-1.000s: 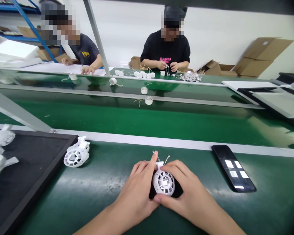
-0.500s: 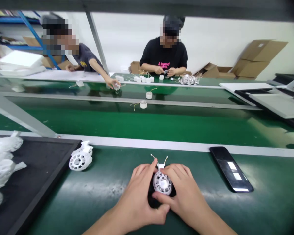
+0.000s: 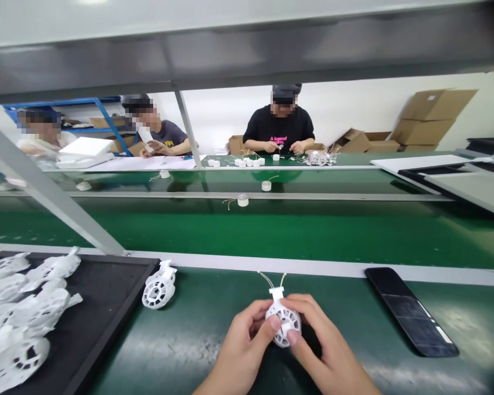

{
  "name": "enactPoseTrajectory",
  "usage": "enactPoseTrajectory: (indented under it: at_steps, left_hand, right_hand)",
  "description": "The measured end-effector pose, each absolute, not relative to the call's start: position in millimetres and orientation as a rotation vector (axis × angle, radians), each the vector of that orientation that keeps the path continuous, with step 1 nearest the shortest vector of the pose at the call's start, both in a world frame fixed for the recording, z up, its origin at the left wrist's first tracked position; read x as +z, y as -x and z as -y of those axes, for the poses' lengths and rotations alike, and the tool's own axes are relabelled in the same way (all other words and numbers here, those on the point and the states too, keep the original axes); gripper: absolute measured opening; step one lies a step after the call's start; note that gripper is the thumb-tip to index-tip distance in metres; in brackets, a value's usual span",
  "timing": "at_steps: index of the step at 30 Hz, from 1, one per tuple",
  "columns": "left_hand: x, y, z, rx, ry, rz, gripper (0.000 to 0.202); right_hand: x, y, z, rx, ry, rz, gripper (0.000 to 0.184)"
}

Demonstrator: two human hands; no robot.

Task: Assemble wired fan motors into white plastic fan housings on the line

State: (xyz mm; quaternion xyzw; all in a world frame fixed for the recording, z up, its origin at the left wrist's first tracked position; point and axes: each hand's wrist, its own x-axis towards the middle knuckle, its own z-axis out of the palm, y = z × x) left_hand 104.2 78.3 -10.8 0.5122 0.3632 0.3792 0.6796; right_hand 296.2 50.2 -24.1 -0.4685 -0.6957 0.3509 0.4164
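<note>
We have the white housing (image 3: 284, 316) in the lower middle of the frame, a little to the right of centre, and it lies directly between our two hands. Its long axis goes nearly straight up the picture, with a slight lean to the left: the round slotted face is below, the short neck (image 3: 276, 296) is above, and two thin wires (image 3: 267, 280) spread out past the neck. Neither hand is clearly nearer, because both touch the housing.

Our left hand (image 3: 247, 340) comes from the bottom edge of the frame; its fingers are bent behind the left side, and its thumb presses on the slotted face. Our right hand (image 3: 319, 343) comes from the lower right, with the forefinger along the upper right rim, close to the neck, and the thumb on the lower part of the face. So both hands are closed on this piece, but we cannot tell if it also rests on the green table (image 3: 206, 307).

At left, a similar housing (image 3: 158, 293) stands just beside the black tray (image 3: 111, 332). At right, a dark flat device (image 3: 411, 314) lies well apart from our fingers.
</note>
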Motion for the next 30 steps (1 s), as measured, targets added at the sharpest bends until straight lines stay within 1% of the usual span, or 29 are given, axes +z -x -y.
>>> enactPoseTrajectory:
  at_steps: [4, 7, 8, 9, 12, 13, 14, 17, 20, 22, 25, 27, 30]
  left_hand:
    - [-18, -106, -81, 0.863, -1.136, -0.819, 0.038]
    - [-23, -107, -83, 0.859, -1.201, -0.869, 0.038]
    - [-23, -107, -83, 0.860, -1.236, -0.899, 0.037]
    - [-24, -108, -84, 0.856, -1.271, -0.926, 0.037]
    - [-19, -109, -82, 0.808, -1.373, -0.974, 0.041]
    - [-16, -111, -82, 0.771, -1.433, -0.988, 0.043]
    - [-11, -112, -82, 0.728, -1.529, -1.011, 0.045]
    - [13, -113, -98, 0.477, -2.072, -1.091, 0.051]
    - [46, -97, -150, 0.166, -2.476, -1.326, 0.046]
    - [67, -76, -197, 0.130, -2.482, -1.626, 0.036]
    - [85, -40, -256, 0.012, -2.460, -1.947, 0.035]
    - [88, -19, -271, -0.087, -2.475, -2.003, 0.035]
    - [82, 8, -258, -0.164, -2.542, -1.958, 0.040]
  right_hand:
    - [-27, -294, -49, 0.997, 1.200, 1.657, 0.029]
    - [-29, -293, -47, 1.181, 1.155, 1.482, 0.030]
    - [-29, -293, -47, 1.255, 1.131, 1.402, 0.035]
    - [-30, -293, -46, 1.320, 1.109, 1.319, 0.044]
    - [-38, -294, -47, 1.399, 1.078, 1.128, 0.080]
    - [-41, -295, -47, 1.398, 1.082, 1.110, 0.087]
    - [-46, -296, -48, 1.387, 1.091, 1.117, 0.091]
    - [-59, -302, -50, 1.273, 1.126, 1.283, 0.085]
    - [-65, -311, -53, 1.050, 1.218, 1.527, 0.080]
    - [-66, -318, -55, 0.967, 1.305, 1.647, 0.075]
    - [-66, -326, -55, 0.986, 1.375, 1.771, 0.064]
    - [-67, -330, -54, 0.983, 1.399, 1.845, 0.061]
    - [-65, -333, -50, 0.886, 1.404, 1.913, 0.060]
